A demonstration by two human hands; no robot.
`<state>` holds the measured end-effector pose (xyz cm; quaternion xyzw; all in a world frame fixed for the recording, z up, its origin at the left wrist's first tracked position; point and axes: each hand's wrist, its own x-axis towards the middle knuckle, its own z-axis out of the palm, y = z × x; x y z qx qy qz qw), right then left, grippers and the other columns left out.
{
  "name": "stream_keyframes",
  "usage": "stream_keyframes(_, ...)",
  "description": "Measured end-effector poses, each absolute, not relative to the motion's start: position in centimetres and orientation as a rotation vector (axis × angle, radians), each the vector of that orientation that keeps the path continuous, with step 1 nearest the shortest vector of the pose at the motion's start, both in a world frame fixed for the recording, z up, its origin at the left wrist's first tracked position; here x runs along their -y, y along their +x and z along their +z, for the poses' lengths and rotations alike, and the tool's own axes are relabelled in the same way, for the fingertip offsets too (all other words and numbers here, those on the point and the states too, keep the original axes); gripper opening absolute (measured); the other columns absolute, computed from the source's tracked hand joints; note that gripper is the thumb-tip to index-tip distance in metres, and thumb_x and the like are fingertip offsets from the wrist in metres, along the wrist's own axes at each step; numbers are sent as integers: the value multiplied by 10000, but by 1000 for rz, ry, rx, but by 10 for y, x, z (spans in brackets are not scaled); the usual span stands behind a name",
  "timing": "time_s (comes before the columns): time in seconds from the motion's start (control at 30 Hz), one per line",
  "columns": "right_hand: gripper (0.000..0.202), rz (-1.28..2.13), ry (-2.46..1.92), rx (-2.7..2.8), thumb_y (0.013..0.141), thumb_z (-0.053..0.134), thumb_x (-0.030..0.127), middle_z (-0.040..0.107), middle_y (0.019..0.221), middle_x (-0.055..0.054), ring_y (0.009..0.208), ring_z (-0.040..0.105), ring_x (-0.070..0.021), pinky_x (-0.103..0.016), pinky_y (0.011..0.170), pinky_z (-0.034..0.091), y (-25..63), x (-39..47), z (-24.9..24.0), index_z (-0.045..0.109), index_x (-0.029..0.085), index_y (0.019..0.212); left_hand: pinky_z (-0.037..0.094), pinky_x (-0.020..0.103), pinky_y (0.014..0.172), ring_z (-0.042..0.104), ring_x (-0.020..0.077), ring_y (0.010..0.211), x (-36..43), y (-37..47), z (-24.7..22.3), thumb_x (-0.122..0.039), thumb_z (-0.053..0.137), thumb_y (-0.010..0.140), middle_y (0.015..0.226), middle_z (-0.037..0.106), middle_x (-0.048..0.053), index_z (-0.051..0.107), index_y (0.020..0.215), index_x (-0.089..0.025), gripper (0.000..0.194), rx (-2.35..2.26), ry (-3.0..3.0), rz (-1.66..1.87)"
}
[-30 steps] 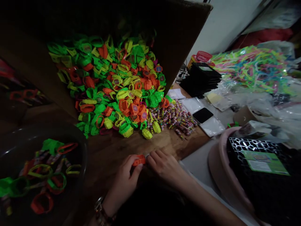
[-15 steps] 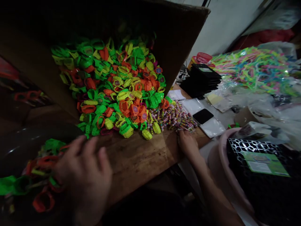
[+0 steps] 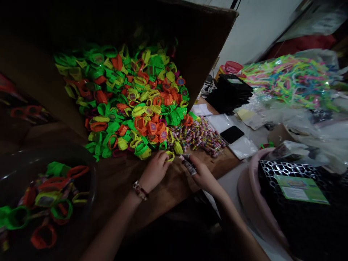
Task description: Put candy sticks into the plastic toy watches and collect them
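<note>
My left hand, with a beaded bracelet on its wrist, pinches a yellow toy watch above the wooden table's front part. Just right of it my right hand is closed, its fingertips around a small wrapped candy roll; dark, patterned material covers its fingers. The two hands are apart, the candy roll pointing towards the watch. Behind them a heap of toy watches in green, yellow and orange spills out of a cardboard box. Beside the heap lies a pile of wrapped candy rolls.
A dark basin at the left holds several toy watches. At the right a pink tub holds black plastic trays. A phone, a stack of black trays and coloured plastic strips lie further back.
My left hand has moved from beside the basin to the heap's front edge and now holds a yellow toy watch. My right hand has moved left from the candy pile with a candy roll.
</note>
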<state>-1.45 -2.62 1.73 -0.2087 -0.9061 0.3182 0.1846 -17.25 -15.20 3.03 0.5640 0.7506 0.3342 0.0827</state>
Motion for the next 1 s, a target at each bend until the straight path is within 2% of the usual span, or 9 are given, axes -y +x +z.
stream_keyframes(0.1,334,1077,-508,2472,735,379,106,649,980,-81,913,611,-191,-307,805,481,-19,40,31,525,182,1025,484,286,854,586,159,967,165,-167,38,-219,494,905,993,598,48,521,893,-192,40,-2160,1635,1130)
stream_keyframes(0.2,333,1073,-452,2480,712,379,94,638,910,-65,833,603,-178,-286,747,483,-21,49,45,511,188,1002,468,291,896,574,162,1032,177,-162,48,-246,490,913,1036,592,56,542,930,-196,74,-2107,1591,1213)
stream_keyframes(0.5,455,593,-356,2697,635,419,44,568,914,-86,839,546,-214,-316,728,481,-19,63,58,475,175,1067,465,298,927,570,165,1055,190,-158,60,-252,466,924,1078,586,72,612,921,-190,159,-2021,1608,1224)
stream_keyframes(0.8,198,22,-235,2649,888,364,91,540,810,-92,742,451,-215,-312,654,406,-24,68,63,525,117,1001,444,273,890,564,156,1008,195,-157,68,-229,476,919,1005,583,65,589,833,-175,152,-1973,1564,1265)
stream_keyframes(0.9,136,-112,-157,2691,906,413,141,551,806,-90,743,440,-216,-311,651,375,-24,68,71,545,121,935,438,253,813,555,146,896,195,-156,69,-234,467,919,882,564,43,553,758,-170,194,-1924,1469,1278)
stream_keyframes(1.0,86,-239,-54,2728,885,481,132,532,720,-45,690,418,-203,-306,613,318,-21,70,76,546,160,835,424,249,753,537,138,811,198,-153,63,-237,437,922,831,552,29,532,750,-170,208,-1866,1358,1270)
